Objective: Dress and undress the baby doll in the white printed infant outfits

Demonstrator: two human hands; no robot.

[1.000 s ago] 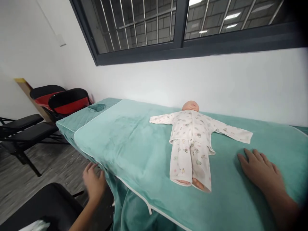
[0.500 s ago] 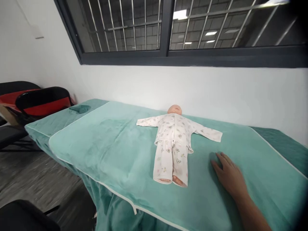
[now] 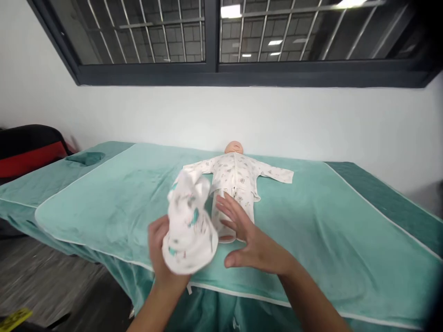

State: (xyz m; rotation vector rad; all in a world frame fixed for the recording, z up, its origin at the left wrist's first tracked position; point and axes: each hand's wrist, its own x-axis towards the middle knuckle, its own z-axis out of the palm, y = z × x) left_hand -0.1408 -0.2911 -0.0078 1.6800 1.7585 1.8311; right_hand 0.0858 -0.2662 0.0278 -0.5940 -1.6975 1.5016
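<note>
My left hand (image 3: 162,253) is closed on a white baby hat (image 3: 190,230) with teal and dark prints, raised above the front of the bed and a little blurred. Just right of the hat, my right hand (image 3: 247,240) has its fingers spread and thumb apart, holding nothing. Behind both hands a baby doll (image 3: 234,147) lies on its back, head toward the wall. It wears a white patterned long-sleeved top (image 3: 233,170) with the sleeves stretched sideways. The matching trousers (image 3: 247,210) are partly hidden by my right hand and the hat.
A light green cover (image 3: 311,230) with white edging lies over the bed, its front hanging down. A face hole (image 3: 85,158) is at the left end. Beyond stand a black and red chair (image 3: 31,152) and the white wall (image 3: 155,115) below a barred window (image 3: 211,74).
My left hand has come into view holding the baby hat. My right hand has moved left from the doll's side toward the hat. The view has shifted right.
</note>
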